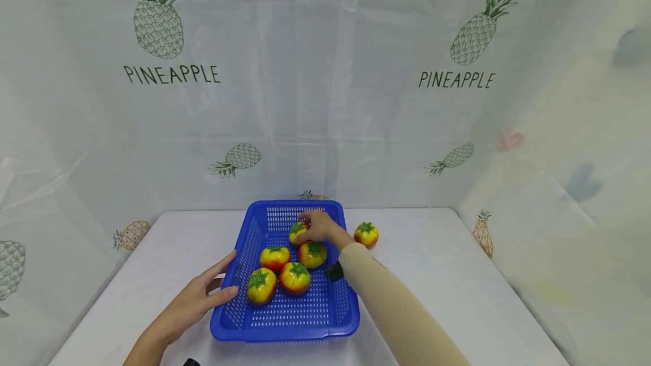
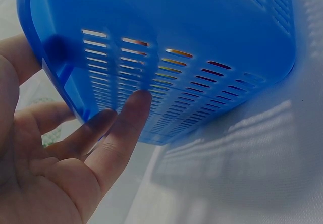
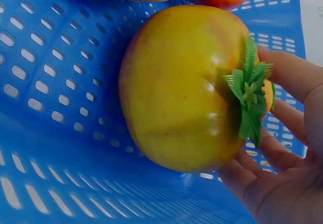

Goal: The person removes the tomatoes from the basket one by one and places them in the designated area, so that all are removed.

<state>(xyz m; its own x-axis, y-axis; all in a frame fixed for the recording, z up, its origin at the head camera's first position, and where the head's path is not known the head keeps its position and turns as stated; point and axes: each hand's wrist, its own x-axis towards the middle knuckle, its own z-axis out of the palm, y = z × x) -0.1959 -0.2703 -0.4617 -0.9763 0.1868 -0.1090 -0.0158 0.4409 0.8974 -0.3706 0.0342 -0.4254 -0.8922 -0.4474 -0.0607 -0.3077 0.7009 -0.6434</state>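
Observation:
A blue plastic basket holds several yellow-red tomatoes with green leafy tops, among them a tomato near its left wall. My right hand reaches into the far part and grips the farthest tomato between thumb and fingers. In the right wrist view a nearer tomato hides most of the gripped one. At the basket's left side, my left hand holds the rim, its thumb over the edge. Some left fingertips touch the slotted outer wall from below.
Another tomato lies on the white table, just right of the basket. A pale curtain printed with pineapples hangs behind the table. Near the front edge of the head view is a small black object.

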